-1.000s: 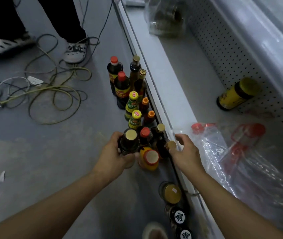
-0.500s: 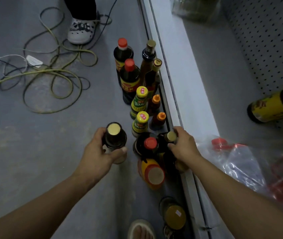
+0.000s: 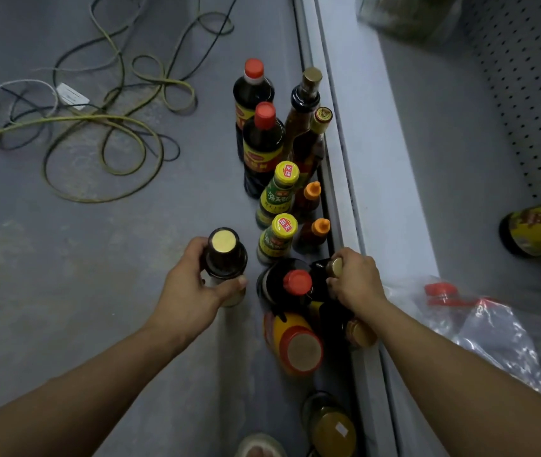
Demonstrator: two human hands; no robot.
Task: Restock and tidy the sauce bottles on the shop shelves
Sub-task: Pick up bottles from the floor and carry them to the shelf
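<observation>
The person is at the pick-up step of restocking: both hands are on bottles in the cluster standing on the floor beside the bottom shelf. The left hand grasps a dark bottle with a pale yellow cap, fingers wrapped round its shoulder, and holds it just apart from the rest of the group, to that hand's right. The right hand is clenched round the neck of a gold-capped dark bottle that is still pressed among its neighbours, with a red-capped bottle touching it on the hand's left. Beyond the hands stand 2 yellow-capped green-label bottles and taller red-capped ones. The next move likely calls for lifting both bottles straight up, clear of the neighbouring caps, then carrying them right, over the shelf's raised edge, and setting them upright away from the plastic bag and the yellow-label bottle lying on its side.
</observation>
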